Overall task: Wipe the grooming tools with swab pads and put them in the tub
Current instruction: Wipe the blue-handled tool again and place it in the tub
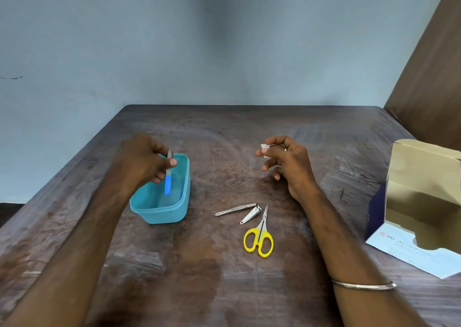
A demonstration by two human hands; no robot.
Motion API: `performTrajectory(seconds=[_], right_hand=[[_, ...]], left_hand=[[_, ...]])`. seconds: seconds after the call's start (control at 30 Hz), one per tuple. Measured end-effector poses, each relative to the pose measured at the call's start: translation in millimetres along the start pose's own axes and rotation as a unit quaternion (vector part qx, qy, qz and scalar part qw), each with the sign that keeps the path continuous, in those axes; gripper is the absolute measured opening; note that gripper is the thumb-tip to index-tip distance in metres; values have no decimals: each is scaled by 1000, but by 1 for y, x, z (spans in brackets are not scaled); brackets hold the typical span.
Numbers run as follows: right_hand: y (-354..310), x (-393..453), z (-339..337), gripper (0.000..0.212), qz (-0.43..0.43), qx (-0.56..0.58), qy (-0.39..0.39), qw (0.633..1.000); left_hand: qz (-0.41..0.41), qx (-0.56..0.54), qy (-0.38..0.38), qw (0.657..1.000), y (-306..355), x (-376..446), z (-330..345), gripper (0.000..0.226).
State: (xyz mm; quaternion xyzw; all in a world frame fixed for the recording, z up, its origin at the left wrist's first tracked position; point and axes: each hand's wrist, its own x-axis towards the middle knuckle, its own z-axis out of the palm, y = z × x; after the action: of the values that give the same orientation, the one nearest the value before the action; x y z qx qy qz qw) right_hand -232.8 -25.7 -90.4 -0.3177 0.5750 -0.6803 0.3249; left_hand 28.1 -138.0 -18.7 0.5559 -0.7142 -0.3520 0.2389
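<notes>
Dark brown wood, scuffed and streaked with pale swirls, makes up the table (249, 289) in front of you, its far edge meeting a flat blue-grey wall (174, 40). At the right edge stands an open cardboard box (421, 202), plain tan inside with a dark blue outer side and a white printed flap lying flat toward you; the print reads "BD Alcohol".

Left of centre sits the tub (159, 209), a rounded-rectangle container of smooth turquoise plastic with a thick rim. Your left hand (147, 159) hovers over its far left corner, fingers pinched together on a slim nail file (168, 177) that has a grey metal blade above and a bright blue plastic handle pointing down into the tub; whether the handle touches the bottom can't be told.

Your right hand (287, 162) is raised over the middle of the table, well apart from the tub, thumb and forefinger clamped on a small white swab pad (264, 147), the other fingers loosely curled. A thin metal bangle (364, 286) circles that forearm.

Near you, between the tub and the box, lie yellow-handled scissors (259, 237), blades closed and pointing far. Just beside their tips rest a shiny steel nail clipper (251, 214) and a narrow flat metal tool (235, 209).
</notes>
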Motion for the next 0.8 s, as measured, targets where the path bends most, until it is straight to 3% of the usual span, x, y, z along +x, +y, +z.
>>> performTrajectory(seconds=[0.4,0.8], right_hand=[[0,-1,1,10,-6,-23,-20,1000],[1,1,1,11,4,-14,-22,1000]], left_hand=[[-46,141,-56,987,7,-2,24,20],[-32,196,-65,978,5,3,31,38]])
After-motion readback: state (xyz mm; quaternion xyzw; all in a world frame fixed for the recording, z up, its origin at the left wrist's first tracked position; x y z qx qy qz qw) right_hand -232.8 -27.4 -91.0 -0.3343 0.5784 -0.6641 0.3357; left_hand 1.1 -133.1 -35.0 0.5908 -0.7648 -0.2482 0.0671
